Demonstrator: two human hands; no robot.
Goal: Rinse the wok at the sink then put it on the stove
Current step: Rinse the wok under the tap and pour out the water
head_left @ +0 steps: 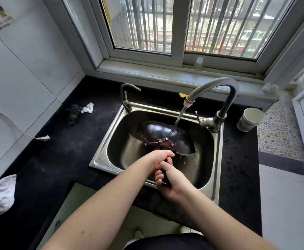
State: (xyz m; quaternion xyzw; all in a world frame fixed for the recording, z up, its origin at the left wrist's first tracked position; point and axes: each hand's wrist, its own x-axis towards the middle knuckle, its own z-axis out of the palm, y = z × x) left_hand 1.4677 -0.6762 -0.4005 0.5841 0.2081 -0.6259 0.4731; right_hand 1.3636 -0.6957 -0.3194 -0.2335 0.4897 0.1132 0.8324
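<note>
Both hands grip one dark handle over the near part of the sink: the left hand [159,156] is curled round it nearer the pan, and the right hand [167,179] is wrapped round it just behind, fingers closed on the handle. From that handle a round black metal wok [163,135] hangs turned over inside the rectangular stainless-steel sink [100,156], its domed underside facing up, glossy and wet, with pale rivets showing where the handle joins. A stream of water [179,118] falls from the tall curved grey tap [218,87] onto the dome's far right side and splashes off near the rim.

The wok's rim lies near the right wall of the basin, with more open basin to its left and in front. A second, thinner curved tap [127,98] stands at the sink's far left corner. The black stone bench [57,141] surrounds the sink; to the left lie a dark scrubbing pad with a white scrap [79,110] and a white cable end [43,138]. A white paper cup [250,119] stands at the right, beside the tall tap's base.
</note>
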